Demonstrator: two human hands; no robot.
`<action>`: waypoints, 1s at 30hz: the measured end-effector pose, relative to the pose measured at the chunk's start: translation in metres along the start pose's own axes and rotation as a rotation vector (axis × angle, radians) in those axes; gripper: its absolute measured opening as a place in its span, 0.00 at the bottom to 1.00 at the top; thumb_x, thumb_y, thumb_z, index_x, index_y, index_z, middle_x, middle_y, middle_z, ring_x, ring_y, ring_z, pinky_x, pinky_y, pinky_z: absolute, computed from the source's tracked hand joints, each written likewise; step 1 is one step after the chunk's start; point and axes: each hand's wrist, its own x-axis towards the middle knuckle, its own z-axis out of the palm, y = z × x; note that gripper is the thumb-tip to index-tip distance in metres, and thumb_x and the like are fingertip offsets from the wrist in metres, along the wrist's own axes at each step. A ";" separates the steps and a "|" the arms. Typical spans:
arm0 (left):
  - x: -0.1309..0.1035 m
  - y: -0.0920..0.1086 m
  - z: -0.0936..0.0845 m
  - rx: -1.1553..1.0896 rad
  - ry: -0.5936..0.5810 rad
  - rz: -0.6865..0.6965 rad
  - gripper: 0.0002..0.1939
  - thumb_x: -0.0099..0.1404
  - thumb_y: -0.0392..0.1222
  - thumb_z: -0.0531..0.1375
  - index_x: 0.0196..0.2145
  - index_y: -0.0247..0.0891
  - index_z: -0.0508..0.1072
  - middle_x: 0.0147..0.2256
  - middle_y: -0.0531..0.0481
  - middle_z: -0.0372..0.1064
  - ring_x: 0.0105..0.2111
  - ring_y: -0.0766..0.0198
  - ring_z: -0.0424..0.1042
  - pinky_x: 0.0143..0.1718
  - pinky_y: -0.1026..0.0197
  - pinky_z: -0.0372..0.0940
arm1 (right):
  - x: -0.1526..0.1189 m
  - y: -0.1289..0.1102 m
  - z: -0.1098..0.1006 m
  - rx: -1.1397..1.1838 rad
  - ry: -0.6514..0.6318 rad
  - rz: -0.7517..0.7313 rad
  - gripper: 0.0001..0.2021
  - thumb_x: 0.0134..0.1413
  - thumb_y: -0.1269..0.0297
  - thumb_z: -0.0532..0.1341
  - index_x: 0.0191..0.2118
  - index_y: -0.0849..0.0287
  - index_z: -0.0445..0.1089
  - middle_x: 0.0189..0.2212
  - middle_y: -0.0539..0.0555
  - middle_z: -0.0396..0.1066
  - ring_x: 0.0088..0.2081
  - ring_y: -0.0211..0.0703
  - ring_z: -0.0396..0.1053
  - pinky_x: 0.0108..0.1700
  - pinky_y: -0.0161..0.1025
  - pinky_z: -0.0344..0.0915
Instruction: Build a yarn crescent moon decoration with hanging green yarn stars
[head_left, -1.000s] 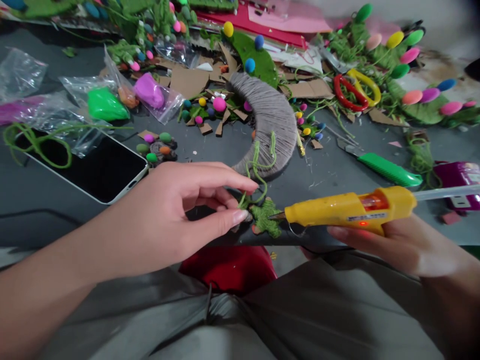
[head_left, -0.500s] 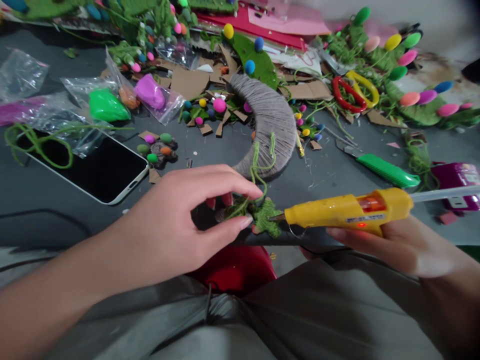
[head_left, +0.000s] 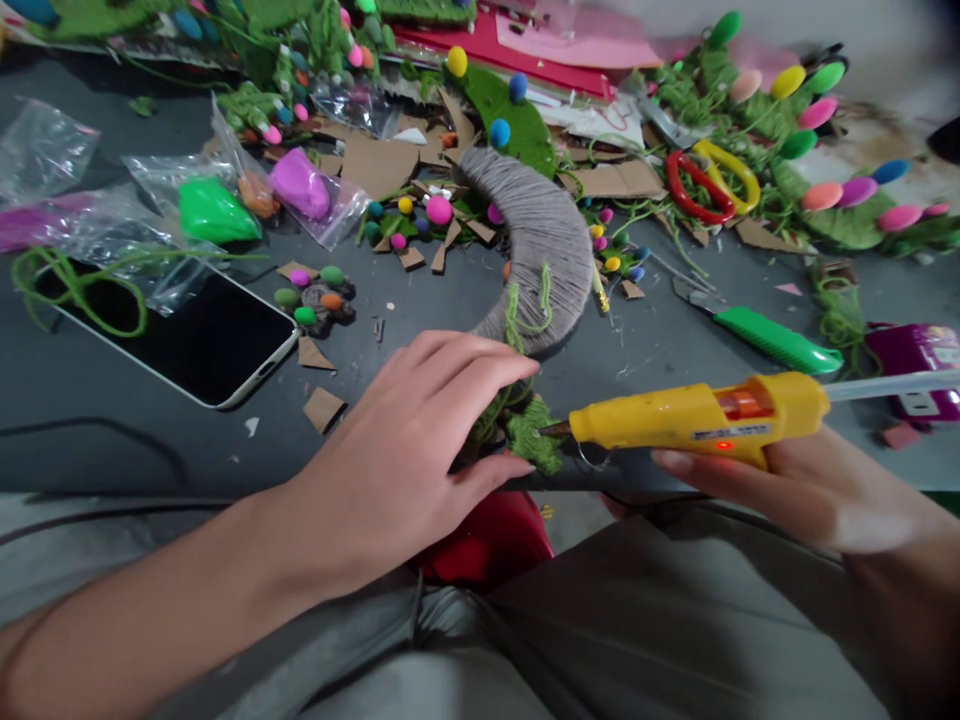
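My right hand (head_left: 817,490) is wrapped round the handle of a yellow hot glue gun (head_left: 660,418) with a small red light lit. Its nozzle points left and meets the face of a small green yarn-wrapped piece (head_left: 534,436) at the table's front edge. On the other side, my left hand (head_left: 420,440) curls over this piece, thumb below and forefinger above, steadying it. The hand covers the piece's left part and some loose green yarn. Just behind lies a grey yarn-wrapped crescent (head_left: 551,240), a strand of green yarn (head_left: 513,318) trailing over it.
A phone (head_left: 202,345) and bagged clay (head_left: 217,210) lie left. Cardboard scraps (head_left: 379,165) and colourful balls clutter the back. Scissors (head_left: 697,190), a green utility knife (head_left: 776,338) and a purple box (head_left: 915,365) are on the right. A red stool (head_left: 487,545) shows below the edge.
My left hand has slid right and closed further over the green piece, uncovering a cardboard scrap on its left. The glue gun has barely moved.
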 end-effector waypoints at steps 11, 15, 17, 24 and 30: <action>0.001 0.000 0.002 -0.020 -0.026 -0.014 0.28 0.67 0.49 0.66 0.61 0.44 0.64 0.60 0.44 0.67 0.62 0.48 0.62 0.62 0.47 0.59 | 0.005 -0.002 0.000 0.035 0.057 -0.038 0.11 0.60 0.53 0.64 0.44 0.50 0.76 0.32 0.47 0.80 0.30 0.42 0.75 0.31 0.30 0.72; 0.001 -0.001 0.002 -0.014 -0.017 -0.001 0.29 0.67 0.48 0.66 0.61 0.41 0.63 0.60 0.44 0.67 0.62 0.49 0.62 0.61 0.48 0.59 | 0.006 -0.005 0.000 0.002 0.113 -0.066 0.11 0.59 0.53 0.64 0.41 0.54 0.75 0.33 0.49 0.79 0.30 0.40 0.73 0.30 0.29 0.70; 0.000 -0.001 0.003 -0.004 -0.003 0.005 0.29 0.66 0.47 0.67 0.61 0.41 0.64 0.59 0.44 0.67 0.61 0.50 0.62 0.60 0.49 0.60 | 0.005 -0.006 0.000 -0.019 0.147 -0.073 0.13 0.59 0.51 0.65 0.35 0.56 0.74 0.30 0.50 0.77 0.27 0.40 0.71 0.26 0.30 0.67; 0.000 -0.001 0.005 0.019 0.042 0.014 0.29 0.64 0.45 0.69 0.60 0.40 0.66 0.58 0.46 0.68 0.60 0.52 0.63 0.59 0.51 0.61 | 0.006 -0.010 0.000 -0.047 0.180 -0.058 0.16 0.58 0.49 0.65 0.28 0.56 0.70 0.20 0.48 0.67 0.21 0.38 0.62 0.21 0.34 0.60; 0.001 -0.002 0.005 0.024 0.047 0.024 0.30 0.64 0.44 0.69 0.60 0.39 0.65 0.58 0.46 0.68 0.59 0.52 0.64 0.59 0.51 0.61 | 0.007 -0.008 0.000 -0.045 0.194 -0.077 0.14 0.58 0.50 0.66 0.30 0.55 0.73 0.19 0.47 0.67 0.21 0.38 0.63 0.28 0.36 0.66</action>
